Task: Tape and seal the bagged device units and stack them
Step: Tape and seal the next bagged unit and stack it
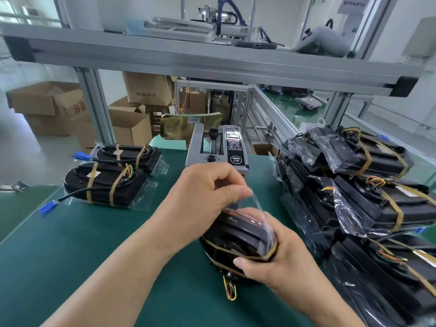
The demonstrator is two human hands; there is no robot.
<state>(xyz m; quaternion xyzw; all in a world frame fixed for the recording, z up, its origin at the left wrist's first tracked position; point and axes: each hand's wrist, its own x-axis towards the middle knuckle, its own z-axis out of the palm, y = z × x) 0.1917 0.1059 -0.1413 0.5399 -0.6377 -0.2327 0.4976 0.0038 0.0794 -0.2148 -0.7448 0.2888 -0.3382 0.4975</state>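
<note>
A single wide-angle camera is riding on the person's head, facing forward and down across the green table (pixel 70 256) — it is hovering close above the left hand (pixel 200 192), the right hand (pixel 280 256) and the bagged unit (pixel 238 237), with the shelf frame (pixel 212 60) stretching across the far side.

Left hand (pixel 200 192) pinching; right hand (pixel 283 253) curled, gripping.
</note>
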